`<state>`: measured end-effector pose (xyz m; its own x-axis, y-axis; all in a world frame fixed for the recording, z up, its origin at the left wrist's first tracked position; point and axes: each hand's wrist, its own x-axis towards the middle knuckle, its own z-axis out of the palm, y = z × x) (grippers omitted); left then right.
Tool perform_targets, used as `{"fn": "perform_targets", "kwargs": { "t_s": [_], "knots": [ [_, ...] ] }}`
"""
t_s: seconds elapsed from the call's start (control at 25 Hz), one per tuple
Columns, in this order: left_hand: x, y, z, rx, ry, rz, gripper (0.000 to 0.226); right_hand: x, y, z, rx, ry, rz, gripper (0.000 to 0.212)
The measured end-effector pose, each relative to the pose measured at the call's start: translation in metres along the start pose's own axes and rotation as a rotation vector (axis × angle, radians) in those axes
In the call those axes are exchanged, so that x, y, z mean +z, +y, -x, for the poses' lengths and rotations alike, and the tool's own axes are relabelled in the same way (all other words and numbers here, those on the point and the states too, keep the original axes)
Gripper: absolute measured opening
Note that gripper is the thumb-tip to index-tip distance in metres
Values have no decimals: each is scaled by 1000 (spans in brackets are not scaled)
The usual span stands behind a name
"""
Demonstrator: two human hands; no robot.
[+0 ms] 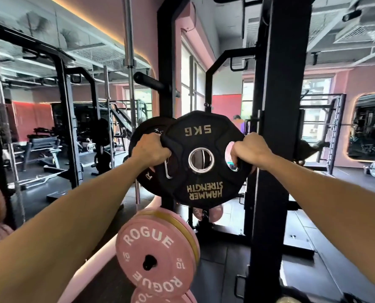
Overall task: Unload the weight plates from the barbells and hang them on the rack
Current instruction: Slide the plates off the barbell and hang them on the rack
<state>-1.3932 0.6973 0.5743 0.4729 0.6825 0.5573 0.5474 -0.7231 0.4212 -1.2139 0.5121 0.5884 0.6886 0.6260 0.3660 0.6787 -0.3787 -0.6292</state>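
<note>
Head view looks straight at a black weight plate (205, 158) held up at arm's length in front of the black rack upright (272, 149). Its gold lettering reads upside down: "5KG" near the top edge and "HAMMER STRENGTH" near the bottom, with a silver-ringed centre hole between them. The left hand (150, 149) grips the plate's left side, fingers curled through the grip opening there, and the right hand (251, 152) grips the right side the same way, fingers hooked through the opening; both arms are stretched forward. Just behind the plate and to its left, partly covered by it, sits a second black plate (141, 136) with white marks and a letter "R" showing at its lower edge; whether the two touch cannot be told. Above them a black storage peg (151, 82) juts out bare from a black post (165, 62), beside an upright steel barbell (129, 40). Below the held plate hangs a pink bumper plate (153, 256) marked "ROGUE" twice in white and "10" on either side of its hole, with a gold-edged plate (182, 224) stacked behind it and another pink plate (151, 297) at the bottom edge showing part of the same word. Further off stand other black racks, a bench (43, 142) and dark rubber flooring (346, 226).
</note>
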Motion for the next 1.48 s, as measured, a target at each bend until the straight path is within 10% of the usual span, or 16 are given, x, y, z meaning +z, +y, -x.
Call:
{"fn": "perform_targets", "kwargs": {
  "t_s": [0.68,1.48],
  "knots": [
    [-49,-244,-108,170,-65,-94,27,198,-167,-28,125,83,11,11],
    [11,-298,-150,184,-217,68,24,265,-155,-77,235,91,88,10]
  ]
}}
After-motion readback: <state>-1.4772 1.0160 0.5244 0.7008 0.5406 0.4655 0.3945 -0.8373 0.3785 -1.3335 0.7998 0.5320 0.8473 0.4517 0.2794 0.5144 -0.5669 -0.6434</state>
